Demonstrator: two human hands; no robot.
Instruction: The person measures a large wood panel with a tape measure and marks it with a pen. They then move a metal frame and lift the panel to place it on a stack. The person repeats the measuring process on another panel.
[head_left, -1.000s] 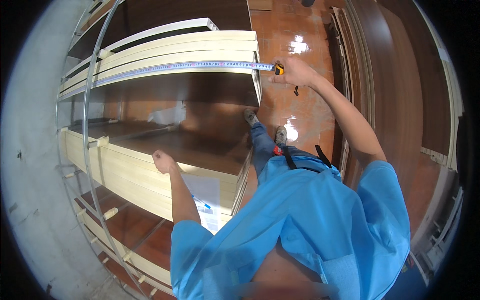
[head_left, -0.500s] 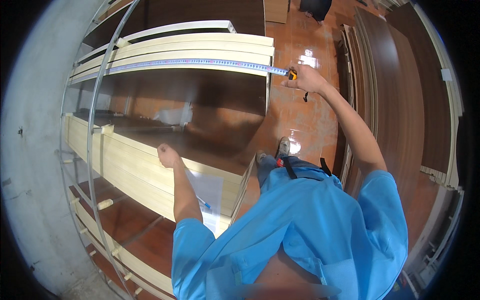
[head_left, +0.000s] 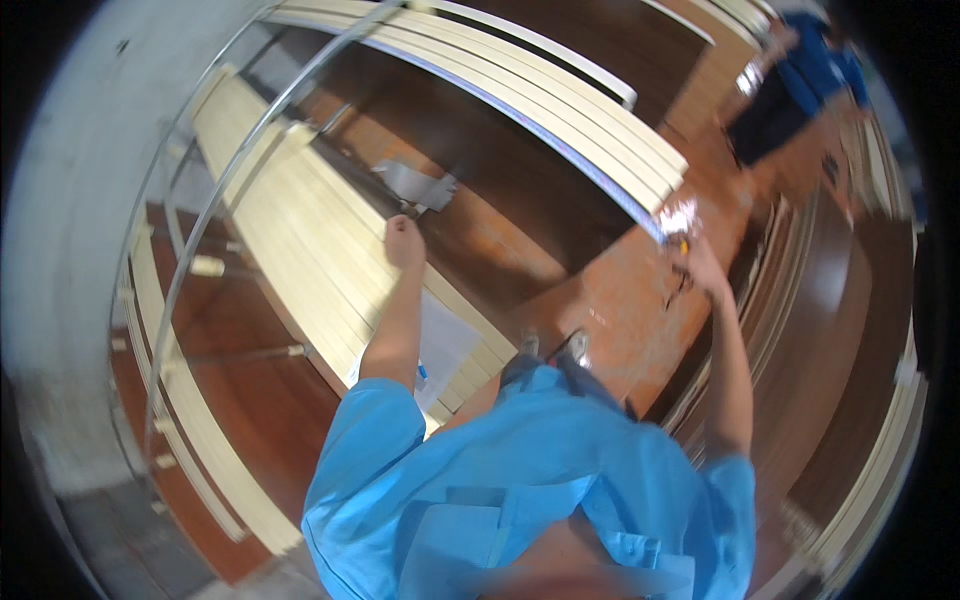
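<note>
Out to the right, my right hand [head_left: 700, 264] is closed around a small tape measure [head_left: 684, 246] with an orange mark. Its long pale-blue blade [head_left: 560, 148] runs leftward along the near edge of the upper stack of cream boards [head_left: 545, 95]. A dark strap dangles below that hand. My left hand [head_left: 403, 242] is a fist over the far edge of the lower stack of cream boards [head_left: 290, 200]; whatever its fingers hold, if anything, is hidden. White paper sheets [head_left: 447, 338] lie on the lower stack near my left forearm, with a blue pen [head_left: 421, 371] on them.
A metal rack post [head_left: 255, 135] rises at the left, before a grey wall [head_left: 70, 250]. Large brown panels [head_left: 800, 340] lean along the right side. A person in dark blue [head_left: 800, 80] stands at the far right on the shiny orange floor [head_left: 610, 310].
My view has turned, so the racks now slant down to the right. The person at the back shows more fully. My right hand still grips the tape measure; my left stays a fist.
</note>
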